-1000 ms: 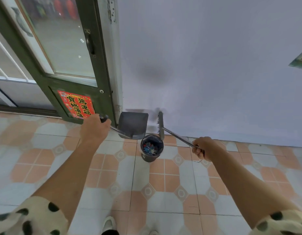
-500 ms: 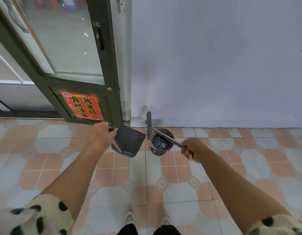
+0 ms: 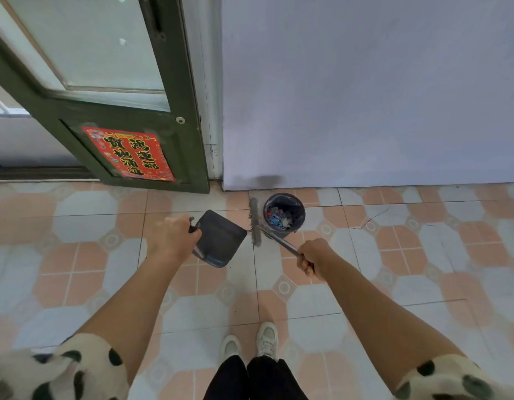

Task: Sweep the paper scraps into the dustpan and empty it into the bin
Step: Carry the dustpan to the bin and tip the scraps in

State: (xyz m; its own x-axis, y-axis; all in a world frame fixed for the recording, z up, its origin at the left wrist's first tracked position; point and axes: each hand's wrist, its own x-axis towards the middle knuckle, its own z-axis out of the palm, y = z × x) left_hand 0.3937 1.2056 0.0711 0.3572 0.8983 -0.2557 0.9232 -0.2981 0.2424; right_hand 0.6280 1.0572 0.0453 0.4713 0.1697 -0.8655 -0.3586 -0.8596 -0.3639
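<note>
My left hand (image 3: 170, 236) grips the handle of a dark grey dustpan (image 3: 219, 239), which hangs low over the tiled floor to the left of the bin. My right hand (image 3: 312, 256) holds the thin handle of a grey brush (image 3: 255, 222); its head stands upright between the dustpan's edge and the bin. The small dark bin (image 3: 296, 219) stands on the floor near the wall and has coloured paper scraps (image 3: 279, 217) inside. No scraps show in the dustpan.
A lilac wall (image 3: 365, 96) rises right behind the bin. A dark green glazed door (image 3: 120, 116) with a red poster (image 3: 129, 153) stands open at the left. My white shoes (image 3: 250, 343) are on the peach and white floor tiles (image 3: 423, 269).
The dustpan has come down and away from the bin's left side, to near the floor. The brush head has dropped from above the bin to its left side. The view has tilted downward.
</note>
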